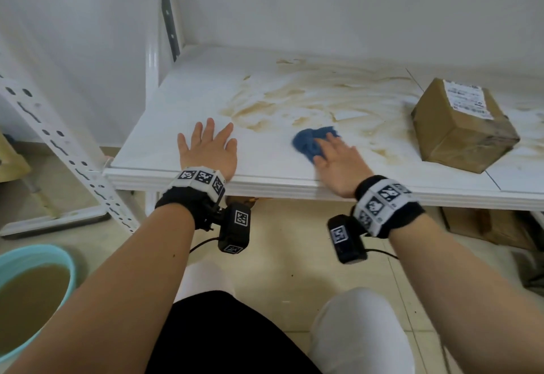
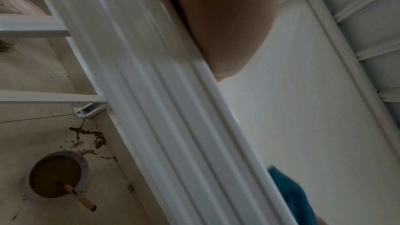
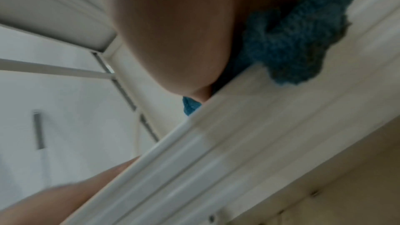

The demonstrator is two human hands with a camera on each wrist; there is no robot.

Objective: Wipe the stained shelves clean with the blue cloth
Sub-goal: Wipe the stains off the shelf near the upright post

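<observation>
The right hand [image 1: 338,162] lies flat on top of the blue cloth [image 1: 312,141], with its fingers straight and pressing the cloth down on the white shelf [image 1: 164,126]. The cloth is bunched up and sits near the front edge of the shelf, about in the middle. It pokes out from under the fingers on the far side and to the left. In the right wrist view, the cloth [image 3: 303,44] is squashed between the palm [image 3: 173,32] and the shelf edge [image 3: 238,134]. The left hand [image 1: 210,150] rests flat on the shelf too, to the left of the cloth and apart from it. Its fingers are straight and spread out, and it holds nothing. The spot under this hand looks white. Brown smears [image 1: 309,94] cover the shelf behind the cloth and run toward the back wall and to the right. A brown cardboard box [image 1: 462,129] with a white label stands on the right side of the shelf, with smears around it. On the floor at the left is a light blue bucket [image 1: 66,259] full of muddy brown water. In the left wrist view, a round tub [image 2: 84,163] of brown liquid with a stick in it stands on the floor under the shelf, and brown splashes [image 2: 90,136] lie on the floor beside it.
</observation>
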